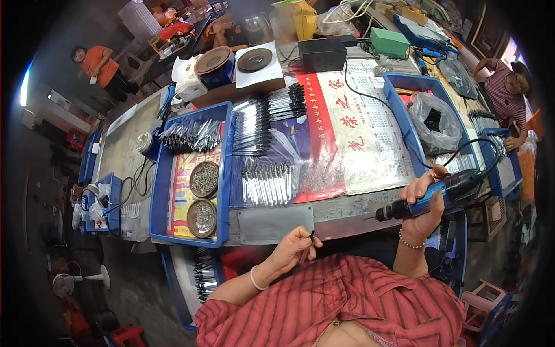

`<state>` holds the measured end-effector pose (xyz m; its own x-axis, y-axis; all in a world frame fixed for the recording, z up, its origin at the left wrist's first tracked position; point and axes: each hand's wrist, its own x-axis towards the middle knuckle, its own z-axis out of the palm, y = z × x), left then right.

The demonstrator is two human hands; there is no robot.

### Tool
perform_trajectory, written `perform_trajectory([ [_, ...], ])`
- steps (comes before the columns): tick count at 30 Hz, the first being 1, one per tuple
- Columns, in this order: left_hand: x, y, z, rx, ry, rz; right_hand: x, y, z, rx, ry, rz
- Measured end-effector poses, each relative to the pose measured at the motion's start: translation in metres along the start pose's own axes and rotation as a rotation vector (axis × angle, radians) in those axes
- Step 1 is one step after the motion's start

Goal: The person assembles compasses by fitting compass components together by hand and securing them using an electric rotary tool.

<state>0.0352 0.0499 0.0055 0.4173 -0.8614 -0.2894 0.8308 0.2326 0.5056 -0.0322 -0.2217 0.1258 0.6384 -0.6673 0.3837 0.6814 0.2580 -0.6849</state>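
My right hand (425,201) is wrapped round a blue and black electric screwdriver (395,210), its thin bit pointing left over the table's near edge. A cord runs from the tool's back end. Lower and to the left, my left hand (293,250) pinches a slim pen part with a black tip (313,235); its lower portion is hidden by the fingers. Bit and pen part are apart. Just beyond my left hand lies a flat grey plate (272,224) at the table edge. Behind the plate sits a row of silver pens (267,184), with more black-ended pens (250,130) farther back.
On the left, a blue tray (154,211) holds pens and two round dishes (190,222) of tiny metal parts. A right-hand blue tray (399,124) contains a plastic bag (437,136). A black box (322,55) stands behind. One person (99,65) is far left, another (504,87) far right.
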Motion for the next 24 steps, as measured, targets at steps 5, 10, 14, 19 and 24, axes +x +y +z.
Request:
perform_trajectory([
  [5,0.015,0.006,0.002,-0.036,-0.009,0.132,0.004,0.010,0.010,0.047,0.066,-0.059],
  [10,0.024,-0.004,0.009,-0.069,0.046,0.195,0.007,0.016,0.007,-0.051,-0.028,-0.084],
  [14,0.029,-0.013,0.012,-0.046,0.057,0.248,0.014,0.023,0.004,-0.057,-0.070,-0.118],
  [19,0.034,-0.017,0.010,-0.052,0.053,0.297,0.020,0.034,0.006,-0.096,-0.064,-0.170],
  [24,0.019,-0.011,0.012,-0.069,0.141,0.310,0.010,0.043,0.013,-0.041,-0.100,-0.109],
])
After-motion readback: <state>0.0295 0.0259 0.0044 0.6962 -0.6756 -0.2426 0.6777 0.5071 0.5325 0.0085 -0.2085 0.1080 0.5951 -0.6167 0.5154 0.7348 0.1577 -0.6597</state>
